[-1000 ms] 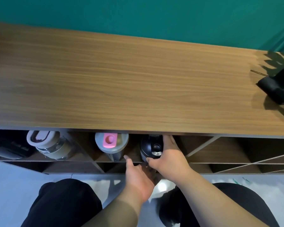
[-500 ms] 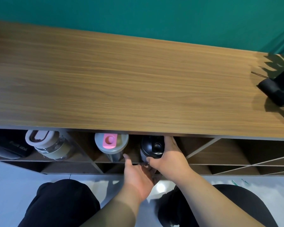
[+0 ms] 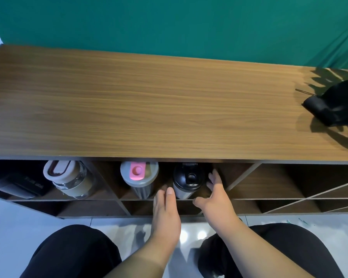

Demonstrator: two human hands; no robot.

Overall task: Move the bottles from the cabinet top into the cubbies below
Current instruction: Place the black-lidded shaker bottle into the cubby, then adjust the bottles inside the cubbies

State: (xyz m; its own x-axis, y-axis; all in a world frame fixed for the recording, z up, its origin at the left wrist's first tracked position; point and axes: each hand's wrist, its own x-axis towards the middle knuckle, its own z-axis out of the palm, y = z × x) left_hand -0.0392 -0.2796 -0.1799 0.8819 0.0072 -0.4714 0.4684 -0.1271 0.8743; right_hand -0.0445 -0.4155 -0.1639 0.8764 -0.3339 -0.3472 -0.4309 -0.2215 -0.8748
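Note:
Three bottles stand in the cubbies under the wooden cabinet top (image 3: 149,109). A black-lidded bottle (image 3: 186,181) stands in the middle cubby. To its left is a grey bottle with a pink cap (image 3: 139,177), and further left a clear bottle with a cream lid (image 3: 66,179). My left hand (image 3: 166,211) is flat, fingers together, just left of the black-lidded bottle's base. On the other side my right hand (image 3: 217,197) is spread open, a small gap away from the bottle. Neither hand holds anything.
A black object (image 3: 333,107) lies at the right end of the cabinet top, casting leafy shadows. A dark box (image 3: 18,183) fills the far-left cubby. Cubbies to the right have slanted dividers (image 3: 243,177). My knees in black trousers are below, over a pale floor.
My right hand has let go of the black-lidded bottle and opened to its right. My left hand has slid up beside the bottle's base. The bottle stands alone in the cubby.

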